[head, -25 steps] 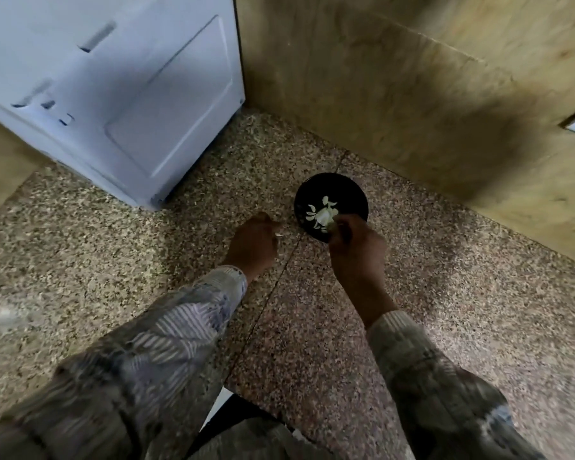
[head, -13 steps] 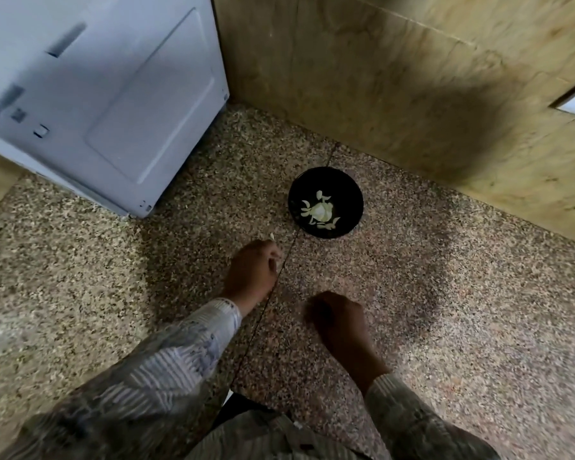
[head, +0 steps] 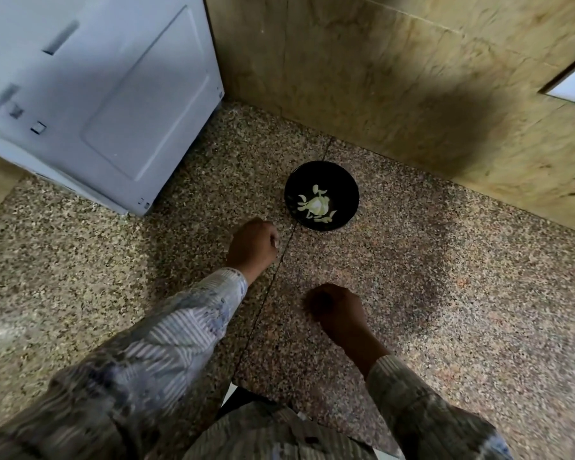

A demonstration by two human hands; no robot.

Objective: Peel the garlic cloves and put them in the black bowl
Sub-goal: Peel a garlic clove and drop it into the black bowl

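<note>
Fingers (head: 272,240) of the left hand (head: 253,249) are curled tight into the palm just short of the black bowl (head: 348,180). Whether they enclose a garlic clove I cannot tell. The right hand (head: 336,310) hangs nearer the table's front edge with its fingers tucked under, dark and blurred, so any hold there is equally unclear. Both hands sit low over the speckled stone table (head: 462,310), probably so that peeling happens close to the bowl and each drop is short.

Pale peeled cloves (head: 316,204) lie heaped in the bowl's bottom. The bowl stands toward the table's back edge, near the marbled wall (head: 412,94).

A white appliance (head: 113,94) fills the table's back left corner, well apart from the bowl. A dark seam (head: 281,257) runs across the table between the hands. Nothing stands between either hand and the bowl.
</note>
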